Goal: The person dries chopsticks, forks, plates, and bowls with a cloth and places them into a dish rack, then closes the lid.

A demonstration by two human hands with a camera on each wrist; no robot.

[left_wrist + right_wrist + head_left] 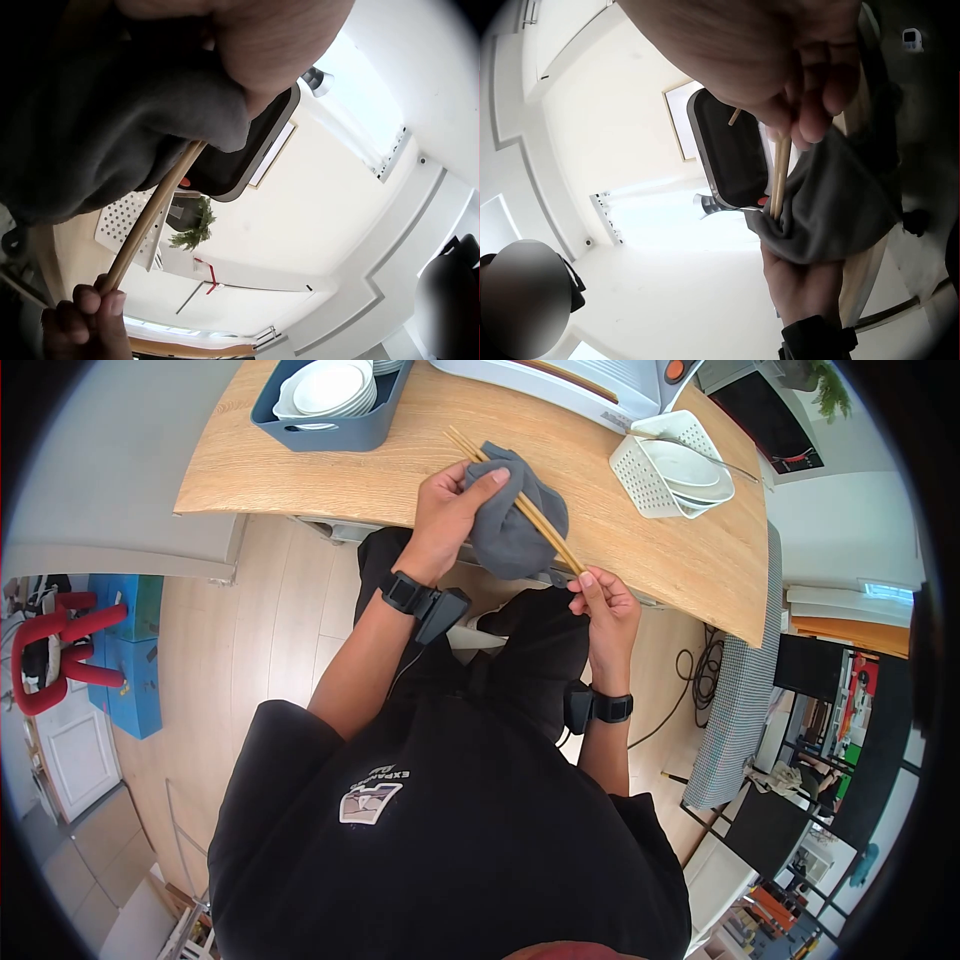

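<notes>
In the head view my left hand (448, 510) grips a grey cloth (505, 540) folded over several wooden chopsticks (545, 527), its thumb lying on top. The cloth hangs down over the table's front edge. At the other end, my right hand (610, 610) pinches the chopsticks between thumb and fingers. They slant from upper left to lower right, and their far ends stick out past the cloth. In the right wrist view the chopsticks (780, 180) run from my right fingertips into the cloth (829, 199), which my left hand (802, 289) holds from the far side.
On the wooden table (420, 485), a blue-grey bin (345, 438) with stacked white bowls (330, 390) stands at back left. To the right is a white perforated basket (640, 480) holding white dishes (685, 465), with a long thin utensil across it. A white appliance (570, 395) sits at the back.
</notes>
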